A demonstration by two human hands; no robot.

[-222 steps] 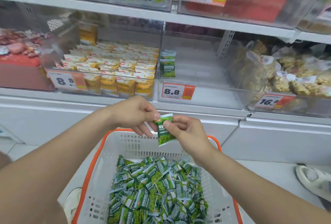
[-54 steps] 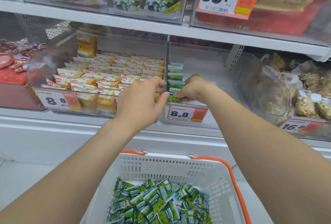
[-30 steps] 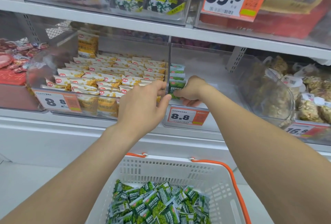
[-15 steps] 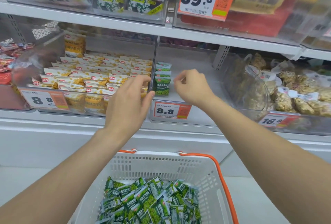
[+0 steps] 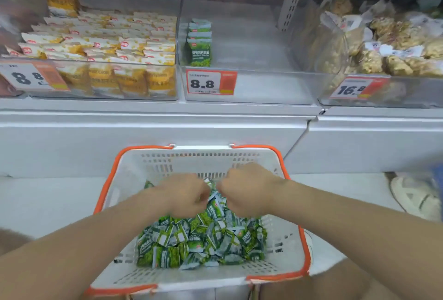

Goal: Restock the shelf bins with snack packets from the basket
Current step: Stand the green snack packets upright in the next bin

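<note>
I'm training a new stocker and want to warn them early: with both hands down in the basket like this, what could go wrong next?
1. The left hand and right hand seem to pinch one packet from a loose pile; neighbours could snag and spill over the basket rim.
2. The upright row of green packets in the middle bin has open space on its right; adding another might topple it sideways.

Bare forearms (image 5: pixel 96 239) ending in left hand (image 5: pixel 184 195) and right hand (image 5: pixel 247 189), bare knee (image 5: pixel 340 283) below, pale strapped shoe (image 5: pixel 417 195) at right
</note>
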